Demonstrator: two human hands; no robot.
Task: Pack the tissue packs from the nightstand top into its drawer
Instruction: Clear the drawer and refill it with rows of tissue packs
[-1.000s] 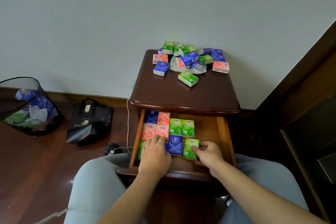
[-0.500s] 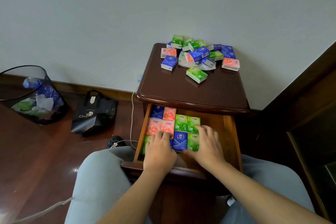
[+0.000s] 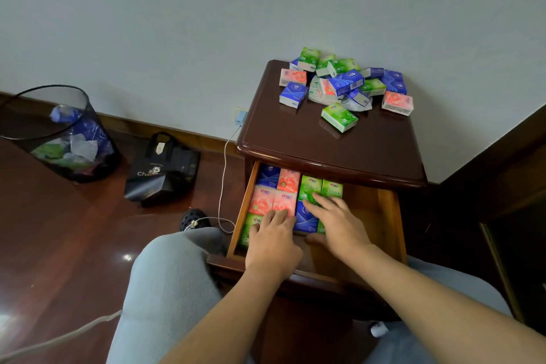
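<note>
A dark wooden nightstand (image 3: 369,156) stands against the wall with its drawer (image 3: 384,216) pulled out. Several green, blue and pink tissue packs (image 3: 344,83) lie in a loose heap at the back of its top, and one green pack (image 3: 339,117) lies apart in front of the heap. Inside the drawer, rows of packs (image 3: 283,189) fill the left half. My left hand (image 3: 273,241) rests flat on the front-left packs. My right hand (image 3: 336,223) lies flat with fingers spread over the blue and green packs beside it. Neither hand grips a pack.
A mesh waste bin (image 3: 63,133) with scraps stands on the wooden floor at left. A black paper bag (image 3: 164,170) lies beside it. A white cable (image 3: 224,168) runs from a wall plug down past the nightstand. Dark furniture (image 3: 508,186) borders the right side.
My right hand has slid forward and left from the front green pack, flattening over the packs in the drawer. My left hand stayed on the front-left packs. The camera shifted.
</note>
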